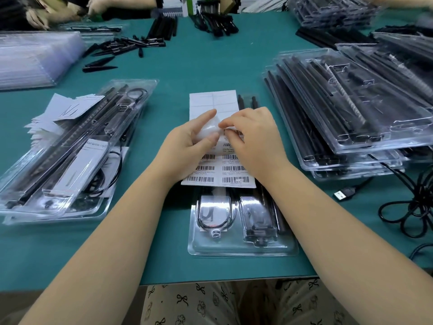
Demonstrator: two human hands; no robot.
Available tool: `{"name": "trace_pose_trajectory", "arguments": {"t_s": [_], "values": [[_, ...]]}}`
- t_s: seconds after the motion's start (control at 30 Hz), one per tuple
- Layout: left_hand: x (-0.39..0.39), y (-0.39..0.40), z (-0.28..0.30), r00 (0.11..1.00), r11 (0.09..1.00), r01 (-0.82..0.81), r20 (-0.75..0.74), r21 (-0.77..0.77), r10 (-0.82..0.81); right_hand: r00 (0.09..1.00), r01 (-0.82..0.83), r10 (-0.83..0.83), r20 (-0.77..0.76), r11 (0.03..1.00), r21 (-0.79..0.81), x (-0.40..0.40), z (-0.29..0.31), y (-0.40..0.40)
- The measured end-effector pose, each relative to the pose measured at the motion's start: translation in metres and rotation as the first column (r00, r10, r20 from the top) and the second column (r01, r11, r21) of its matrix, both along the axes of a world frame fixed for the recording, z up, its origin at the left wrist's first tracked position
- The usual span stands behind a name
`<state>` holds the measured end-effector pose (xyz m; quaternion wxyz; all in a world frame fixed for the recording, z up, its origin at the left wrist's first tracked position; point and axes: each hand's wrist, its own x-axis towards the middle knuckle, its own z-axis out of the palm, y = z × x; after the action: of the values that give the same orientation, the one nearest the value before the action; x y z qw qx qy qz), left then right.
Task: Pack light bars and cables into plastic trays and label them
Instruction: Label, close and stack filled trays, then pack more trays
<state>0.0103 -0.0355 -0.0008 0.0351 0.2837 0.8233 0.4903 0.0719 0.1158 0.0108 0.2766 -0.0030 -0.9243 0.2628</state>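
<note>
A white label sheet [212, 103] printed with barcodes lies over a clear plastic tray [243, 250] packed with black light bars and a coiled cable, at the table's middle. My left hand [187, 141] holds the sheet, bending its backing up between thumb and fingers. My right hand [255, 137] pinches the edge of a barcode label at the sheet's middle. The label's far corner is hidden under my fingers.
A packed tray [77, 158] with paper slips on it lies at left. Stacked packed trays [351, 113] fill the right side, with black cables and a USB plug [344, 193] beside them. Loose black bars [126, 44] and another person's hands [93, 8] are at the far edge.
</note>
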Motion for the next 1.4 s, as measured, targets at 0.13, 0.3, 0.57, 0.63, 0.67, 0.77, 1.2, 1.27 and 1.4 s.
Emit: {"name": "trace_pose_trajectory", "arguments": {"t_s": [0.13, 0.3, 0.57, 0.63, 0.67, 0.77, 1.2, 1.27, 1.4], "values": [[0.002, 0.002, 0.0008, 0.998, 0.999, -0.023, -0.063, -0.047, 0.02, 0.999, 0.019, -0.018, -0.028, 1.0, 0.009, 0.0001, -0.0003, 0.0], [0.0027, 0.003, 0.0043, 0.998, 0.998, -0.028, -0.057, -0.06, 0.025, 0.998, 0.025, -0.026, -0.05, 1.0, -0.015, 0.0003, -0.0014, 0.0004], [-0.0001, 0.0018, 0.0016, 0.999, 1.0, -0.013, -0.031, 0.002, 0.013, 0.997, 0.001, -0.001, -0.08, 1.0, 0.002, 0.0003, -0.002, -0.0016], [0.0008, 0.0016, 0.0009, 1.0, 1.0, 0.005, -0.017, 0.025, -0.004, 0.997, 0.007, -0.006, -0.081, 1.0, 0.001, 0.0007, -0.0015, -0.0018], [0.0011, 0.0018, 0.0009, 1.0, 1.0, 0.004, -0.017, 0.026, -0.003, 0.996, 0.013, -0.013, -0.085, 1.0, 0.0, 0.0008, -0.0014, -0.0018], [0.0009, 0.0027, 0.001, 0.999, 1.0, -0.025, -0.02, 0.013, 0.025, 0.997, 0.028, -0.028, -0.077, 1.0, -0.004, 0.0012, -0.0012, -0.0019], [-0.0002, 0.0037, 0.0067, 0.993, 0.993, -0.114, 0.011, -0.027, 0.115, 0.986, 0.014, -0.063, -0.157, 0.956, -0.294, -0.0006, 0.0007, -0.0047], [-0.0004, 0.0038, 0.0064, 0.994, 0.993, -0.113, 0.007, -0.035, 0.113, 0.959, 0.019, -0.108, -0.262, 0.947, -0.322, 0.0002, 0.0019, -0.004], [0.0005, 0.0046, 0.0037, 0.988, 0.987, -0.151, -0.021, -0.054, 0.151, 0.902, -0.013, -0.165, -0.399, 0.913, -0.408, 0.0027, 0.0029, -0.0005]]}}
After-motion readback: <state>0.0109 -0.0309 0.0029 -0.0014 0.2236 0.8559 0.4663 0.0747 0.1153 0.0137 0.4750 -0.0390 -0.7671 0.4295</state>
